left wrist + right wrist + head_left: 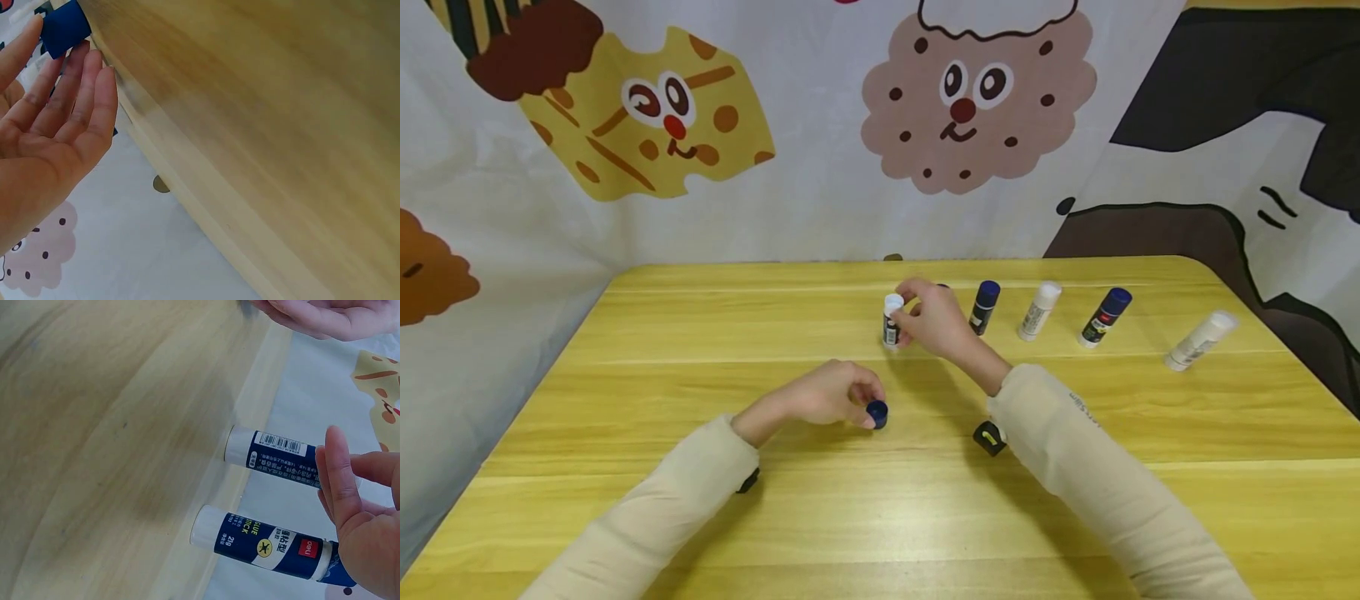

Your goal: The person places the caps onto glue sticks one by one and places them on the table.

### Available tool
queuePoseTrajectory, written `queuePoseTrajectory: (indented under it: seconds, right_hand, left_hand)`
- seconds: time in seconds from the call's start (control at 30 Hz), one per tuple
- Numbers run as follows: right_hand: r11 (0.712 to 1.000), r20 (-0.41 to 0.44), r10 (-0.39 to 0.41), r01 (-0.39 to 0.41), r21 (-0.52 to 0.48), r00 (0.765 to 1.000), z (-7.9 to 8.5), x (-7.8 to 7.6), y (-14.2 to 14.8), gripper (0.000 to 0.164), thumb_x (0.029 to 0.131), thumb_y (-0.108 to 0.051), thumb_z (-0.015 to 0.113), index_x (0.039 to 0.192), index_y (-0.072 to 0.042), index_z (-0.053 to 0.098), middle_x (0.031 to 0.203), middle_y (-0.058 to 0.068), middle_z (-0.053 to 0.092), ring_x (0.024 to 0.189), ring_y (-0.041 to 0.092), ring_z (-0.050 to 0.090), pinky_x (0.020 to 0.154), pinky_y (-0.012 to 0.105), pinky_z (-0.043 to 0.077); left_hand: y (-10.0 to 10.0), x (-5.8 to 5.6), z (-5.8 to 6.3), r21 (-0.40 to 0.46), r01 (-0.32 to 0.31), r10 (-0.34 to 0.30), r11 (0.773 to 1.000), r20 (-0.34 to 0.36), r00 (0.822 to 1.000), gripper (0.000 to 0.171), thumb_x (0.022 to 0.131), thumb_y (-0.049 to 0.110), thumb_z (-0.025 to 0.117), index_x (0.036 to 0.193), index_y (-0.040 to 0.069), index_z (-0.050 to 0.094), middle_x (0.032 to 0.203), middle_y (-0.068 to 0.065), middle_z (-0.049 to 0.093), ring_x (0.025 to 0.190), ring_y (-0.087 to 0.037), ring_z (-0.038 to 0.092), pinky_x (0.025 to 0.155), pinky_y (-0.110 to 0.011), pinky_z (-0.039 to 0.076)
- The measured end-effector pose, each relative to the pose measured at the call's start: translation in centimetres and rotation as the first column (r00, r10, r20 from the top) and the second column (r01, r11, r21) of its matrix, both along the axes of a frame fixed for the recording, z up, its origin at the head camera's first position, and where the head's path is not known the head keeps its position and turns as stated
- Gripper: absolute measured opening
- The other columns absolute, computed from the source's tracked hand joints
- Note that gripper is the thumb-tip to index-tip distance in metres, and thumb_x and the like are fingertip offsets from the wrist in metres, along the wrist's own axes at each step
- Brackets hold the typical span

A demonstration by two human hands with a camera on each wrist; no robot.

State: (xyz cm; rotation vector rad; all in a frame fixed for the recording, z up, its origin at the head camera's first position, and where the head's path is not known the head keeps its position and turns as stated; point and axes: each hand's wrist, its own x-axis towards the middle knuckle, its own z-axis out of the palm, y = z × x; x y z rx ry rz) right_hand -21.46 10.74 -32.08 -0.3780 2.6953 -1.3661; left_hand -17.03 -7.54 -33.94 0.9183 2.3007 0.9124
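My left hand pinches a small blue cap between thumb and fingers, low over the table near its middle. In the left wrist view the cap shows up close at the fingertips. Farther back, my right hand holds the upper part of an upright glue stick whose top end looks white. Its barcode label and white base show on the glue stick in the right wrist view. Beside it stands a blue-capped glue stick, mostly hidden behind my right hand in the head view.
To the right stand more glue sticks: a blue-capped one, a white one, another blue-capped one and a white one. The wooden table ends against a cloth with cartoon prints.
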Motion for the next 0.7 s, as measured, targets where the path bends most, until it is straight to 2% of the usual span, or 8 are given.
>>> queuePoseTrajectory:
  seconds: [0.13,0.23,0.43,0.7]
  right_hand:
    - [1.0,-0.004,0.017,-0.017,-0.014,1.0,0.0,0.1,0.0,0.021,0.089,-0.005,0.058,0.108,0.002,0.053,0.092,0.016,0.058,0.062,0.033,0.063,0.058,0.041,0.053]
    - [1.0,0.0,0.018,-0.018,-0.018,1.0,0.0,0.1,0.0,0.02,0.088,-0.005,0.059,0.105,0.002,0.054,0.088,0.015,0.058,0.064,0.033,0.063,0.059,0.042,0.053]
    - [0.999,0.011,0.033,-0.033,-0.015,0.999,0.6,0.5,0.2,0.019,0.088,-0.009,0.061,0.103,0.0,0.054,0.083,0.016,0.062,0.066,0.034,0.062,0.059,0.043,0.052]
    - [0.991,-0.094,0.129,-0.126,0.042,0.987,2.3,1.5,1.3,0.022,0.085,-0.013,0.066,0.102,-0.002,0.057,0.082,0.009,0.06,0.065,0.024,0.057,0.052,0.03,0.049]
  left_hand:
    - [-0.2,-0.1,0.0,0.001,0.011,-0.011,1.0,-0.011,1.0,0.019,0.079,0.007,0.071,0.096,0.005,0.064,0.088,0.001,0.063,0.082,-0.013,0.058,0.073,-0.025,0.047]
    - [-0.4,-0.2,0.0,0.015,-0.001,0.001,1.0,-0.025,1.0,0.017,0.079,0.006,0.071,0.094,0.005,0.064,0.086,0.001,0.063,0.082,-0.012,0.058,0.073,-0.025,0.048]
    - [-1.1,-0.4,1.0,0.086,-0.094,0.093,0.992,0.009,0.996,0.017,0.079,0.004,0.07,0.095,0.001,0.062,0.088,-0.003,0.064,0.084,-0.015,0.061,0.076,-0.026,0.05]
    - [-2.4,-0.9,2.1,0.122,-0.145,0.151,0.982,-0.043,0.988,0.019,0.082,0.009,0.068,0.098,0.002,0.062,0.091,-0.003,0.064,0.088,-0.018,0.061,0.079,-0.031,0.05]
